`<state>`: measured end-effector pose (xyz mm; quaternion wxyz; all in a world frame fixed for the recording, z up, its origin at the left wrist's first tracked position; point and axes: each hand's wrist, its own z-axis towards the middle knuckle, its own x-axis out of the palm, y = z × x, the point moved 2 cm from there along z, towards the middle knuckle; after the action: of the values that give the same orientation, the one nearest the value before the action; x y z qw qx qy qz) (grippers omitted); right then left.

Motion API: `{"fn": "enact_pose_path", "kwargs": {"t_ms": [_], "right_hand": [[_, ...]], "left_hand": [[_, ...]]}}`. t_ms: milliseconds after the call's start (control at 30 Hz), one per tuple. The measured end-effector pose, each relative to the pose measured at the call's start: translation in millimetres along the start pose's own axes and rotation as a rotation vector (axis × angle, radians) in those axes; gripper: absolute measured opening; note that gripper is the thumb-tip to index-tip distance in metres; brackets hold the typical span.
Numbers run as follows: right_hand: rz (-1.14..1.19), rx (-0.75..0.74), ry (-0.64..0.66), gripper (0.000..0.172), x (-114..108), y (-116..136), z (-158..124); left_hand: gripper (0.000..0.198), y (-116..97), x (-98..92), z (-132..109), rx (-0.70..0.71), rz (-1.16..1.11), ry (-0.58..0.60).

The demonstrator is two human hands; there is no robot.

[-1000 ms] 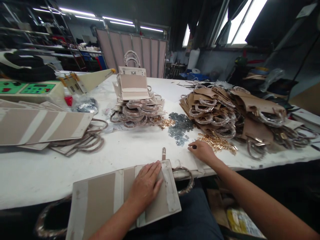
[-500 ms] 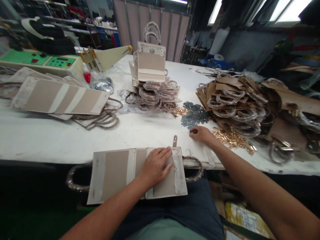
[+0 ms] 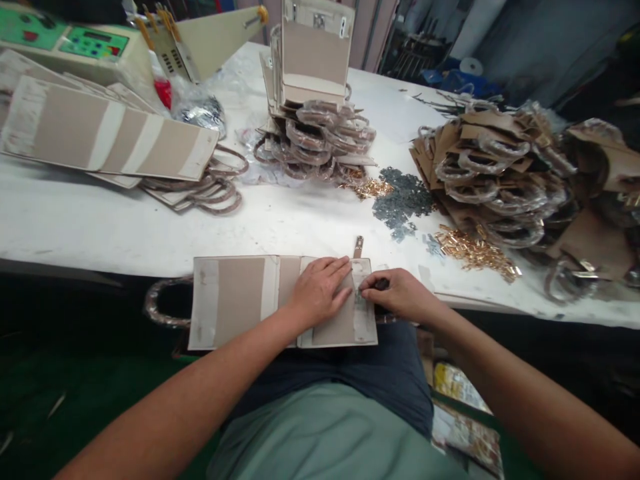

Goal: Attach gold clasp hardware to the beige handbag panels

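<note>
A beige handbag panel (image 3: 240, 300) lies opened out at the table's front edge, partly over my lap. Its plastic-wrapped handle (image 3: 156, 303) sticks out on the left, and a small strap with metal fittings (image 3: 359, 247) points away from its far edge. My left hand (image 3: 320, 290) rests flat on the panel, fingers stretched out. At the white strip (image 3: 361, 327) near the panel's right end, my right hand (image 3: 395, 291) pinches something small. What it holds is mostly hidden, perhaps a small metal plate. The right-hand handle is largely covered by this hand.
Grey metal plates (image 3: 404, 197) lie heaped beyond my right hand, beside gold-coloured fittings (image 3: 477, 253). Stacked bag parts (image 3: 320, 143) stand at the back middle, brown wrapped ones (image 3: 493, 170) at the right. More beige panels (image 3: 150, 143) lie left, before a machine with green panels (image 3: 95, 43).
My right hand has come from near the grey plates back to the panel's right end. The left hand stays flat on the panel. My view has tilted downward.
</note>
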<state>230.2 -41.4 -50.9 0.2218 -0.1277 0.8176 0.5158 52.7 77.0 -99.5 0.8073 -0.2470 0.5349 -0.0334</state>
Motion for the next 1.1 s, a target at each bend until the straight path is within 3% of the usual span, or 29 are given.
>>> {"fn": "enact_pose_path", "kwargs": {"t_ms": [100,400,600,833,1100], "right_hand": [[-0.071,0.017,-0.017,0.019,14.8,-3.4,3.8],[-0.323,-0.103,-0.063,0.016,15.3,-1.4,4.3],[-0.52,-0.13,-0.184,0.012,24.4,-8.7,1.0],[-0.44,-0.1,-0.208,0.008,24.4,-13.2,-2.5],[-0.533,-0.073,-0.225,0.007,26.1,-12.2,-1.9]], "left_hand": [[0.052,-1.0,-0.4,0.3,0.01,-0.003,0.006],[0.052,-1.9,-1.7,0.6,-0.007,-0.025,0.011],[0.054,-2.3,-1.5,-0.1,-0.012,-0.028,0.025],[0.061,-2.5,-1.5,-0.2,0.003,-0.026,0.033],[0.064,-1.7,1.8,0.0,0.002,-0.022,0.03]]}}
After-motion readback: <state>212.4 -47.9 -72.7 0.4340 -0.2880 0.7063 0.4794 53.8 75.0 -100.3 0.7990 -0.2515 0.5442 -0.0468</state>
